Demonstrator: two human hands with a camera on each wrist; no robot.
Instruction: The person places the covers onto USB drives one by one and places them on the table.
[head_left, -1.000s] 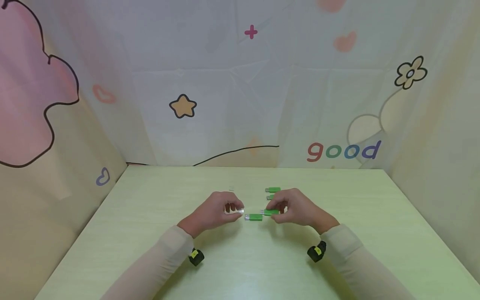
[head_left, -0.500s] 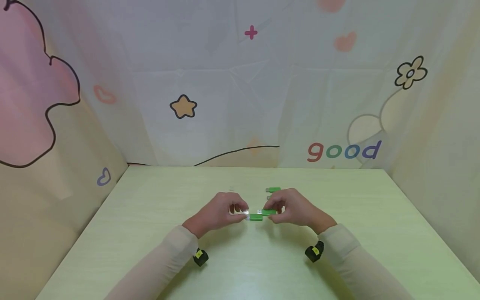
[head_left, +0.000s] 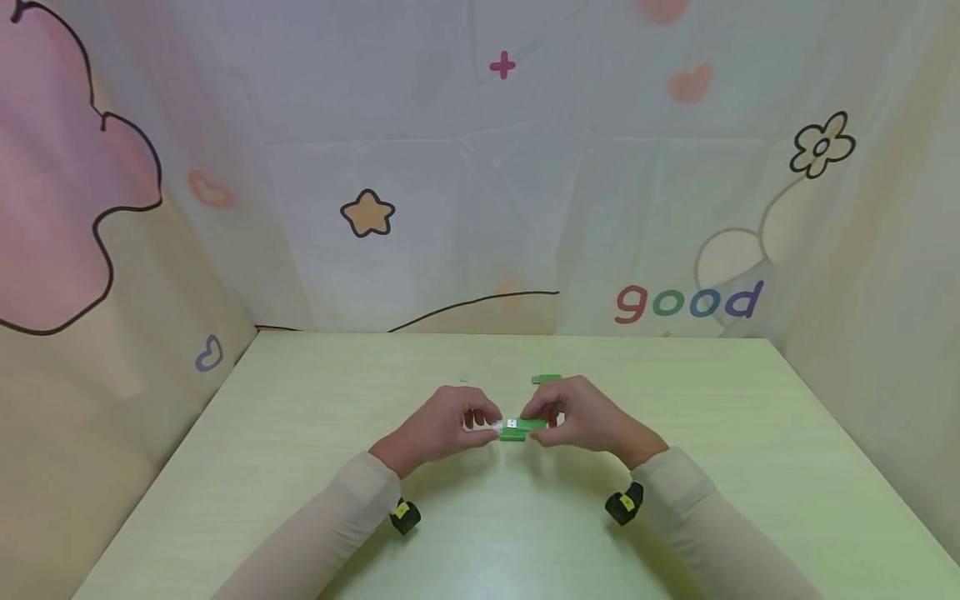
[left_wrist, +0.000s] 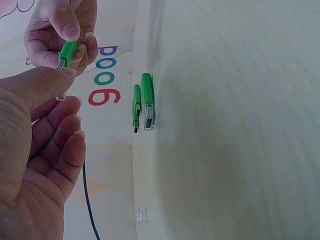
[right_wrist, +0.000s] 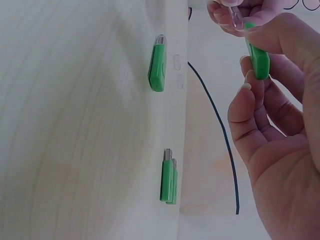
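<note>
My right hand pinches a green USB flash drive between thumb and fingers, its metal plug pointing left. Facing it, my left hand pinches a small clear cap between thumb and forefinger. In the left wrist view the plug end comes right at the left thumb, and the thumb hides part of the cap. On the table below both hands lies another green flash drive, with a clear cap over its plug. The head view shows it partly covered by the hands and the held drive.
Farther back lie two more green flash drives with bare plugs, side by side; the right hand hides one in the head view. Two loose clear caps rest on the table at the back left. A printed curtain stands behind the table.
The two hands have come closer together: the left moved right with the cap, the right moved left with the flash drive. The gap between plug and cap has narrowed.
</note>
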